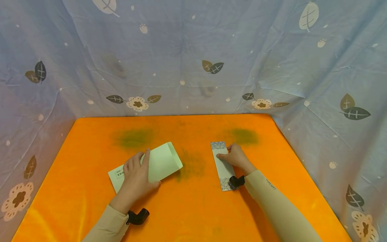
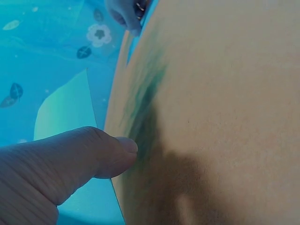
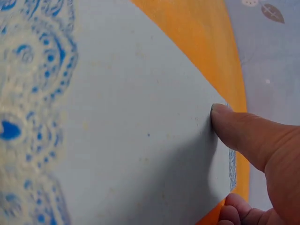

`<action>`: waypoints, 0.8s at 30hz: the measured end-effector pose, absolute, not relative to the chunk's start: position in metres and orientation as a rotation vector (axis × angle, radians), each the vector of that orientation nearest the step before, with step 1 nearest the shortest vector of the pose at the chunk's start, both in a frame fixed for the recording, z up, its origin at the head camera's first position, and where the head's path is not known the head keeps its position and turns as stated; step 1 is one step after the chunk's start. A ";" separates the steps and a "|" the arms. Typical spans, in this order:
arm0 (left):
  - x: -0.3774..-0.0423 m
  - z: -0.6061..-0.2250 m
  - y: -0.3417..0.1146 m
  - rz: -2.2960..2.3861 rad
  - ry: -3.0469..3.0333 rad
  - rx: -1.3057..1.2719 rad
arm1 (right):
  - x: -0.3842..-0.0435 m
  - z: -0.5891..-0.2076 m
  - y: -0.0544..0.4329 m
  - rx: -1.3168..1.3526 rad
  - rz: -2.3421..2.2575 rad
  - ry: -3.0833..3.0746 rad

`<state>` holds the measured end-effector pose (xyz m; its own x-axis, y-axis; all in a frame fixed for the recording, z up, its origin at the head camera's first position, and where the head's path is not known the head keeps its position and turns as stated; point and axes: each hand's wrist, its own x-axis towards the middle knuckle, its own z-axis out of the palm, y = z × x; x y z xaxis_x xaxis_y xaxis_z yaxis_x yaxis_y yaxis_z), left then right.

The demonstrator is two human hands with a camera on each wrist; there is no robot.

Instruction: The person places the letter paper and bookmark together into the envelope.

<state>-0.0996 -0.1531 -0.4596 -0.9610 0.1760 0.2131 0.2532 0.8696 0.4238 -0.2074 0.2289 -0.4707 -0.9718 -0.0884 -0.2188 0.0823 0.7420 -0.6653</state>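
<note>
A pale green envelope (image 1: pixel 163 163) with an open flap end at its right and a small printed box at its left lies at a slant under my left hand (image 1: pixel 136 178). The hand grips it across its width, fingers over the far side and thumb at the near edge. In the left wrist view, the thumb (image 2: pixel 98 154) lies over the envelope's edge. To the right, my right hand (image 1: pixel 237 157) pinches a long white card (image 1: pixel 222 164) by its right edge, near the far end. Blue lace-like patterns band both card ends. The thumb (image 3: pixel 243 133) presses on the card's face, other fingers curled at its edge.
An orange cloth (image 1: pixel 187 208) with dark greenish smudges covers the table. A blue-grey curtain (image 1: pixel 181 50) printed with leaves and flowers hangs behind and at both sides. Each wrist carries a small black camera mount, the left one (image 1: pixel 138 216) close over the cloth.
</note>
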 end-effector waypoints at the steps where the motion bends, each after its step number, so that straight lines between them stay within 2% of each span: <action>1: -0.100 -0.460 -0.153 -0.684 -2.874 -0.334 | -0.208 -0.471 0.229 0.005 -1.052 2.701; 24: -0.098 -0.461 -0.154 -0.685 -2.875 -0.339 | -0.200 -0.464 0.227 0.184 -1.030 2.693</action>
